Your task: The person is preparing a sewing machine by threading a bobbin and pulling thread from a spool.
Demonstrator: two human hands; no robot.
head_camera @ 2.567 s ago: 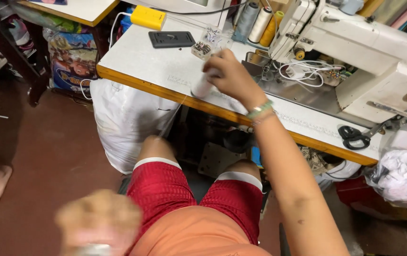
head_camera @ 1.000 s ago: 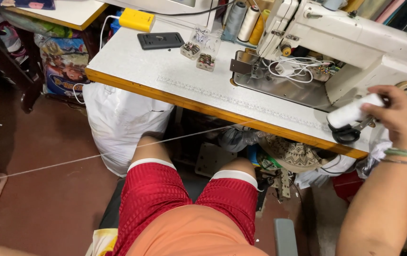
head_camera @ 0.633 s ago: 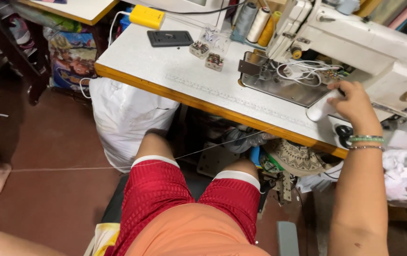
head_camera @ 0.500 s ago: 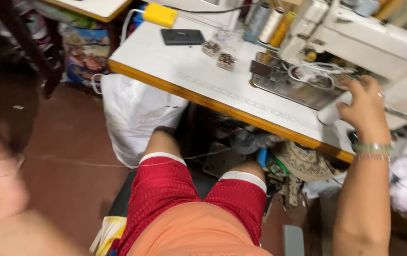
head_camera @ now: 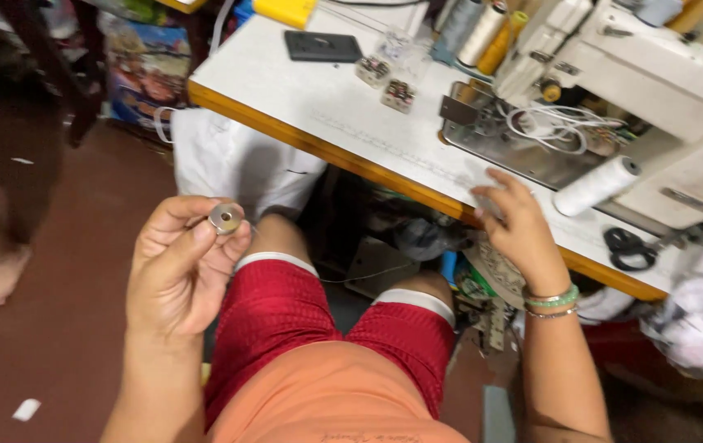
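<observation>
left hand (head_camera: 177, 267) raised over the left thigh, palm turned up toward the camera, forearm rising from the bottom edge. fingers (head_camera: 172, 220) curled inward, thumb pressed across, pinching a small round metal bobbin (head_camera: 226, 218) at the fingertips, flat face showing. bobbin held in the air well clear of the tabletop (head_camera: 318, 98), in front of its orange edge and above the red shorts (head_camera: 286, 316).

right hand (head_camera: 519, 230) stretched forward, wrist straight, back of hand up, green bangle (head_camera: 554, 299) on the wrist. fingers spread and loosely open, tips resting on the front edge of the tabletop, gripping nothing. thin thread (head_camera: 368, 275) slack below the tabletop edge, between the knees.

on the tabletop: white spool of thread (head_camera: 596, 186) lying on its side just right of the right hand, against the sewing machine (head_camera: 679, 90); black scissors (head_camera: 626, 246) farther right near the edge; dark phone (head_camera: 323, 46) at the far left; two small cases (head_camera: 386, 82) between phone and machine.
</observation>
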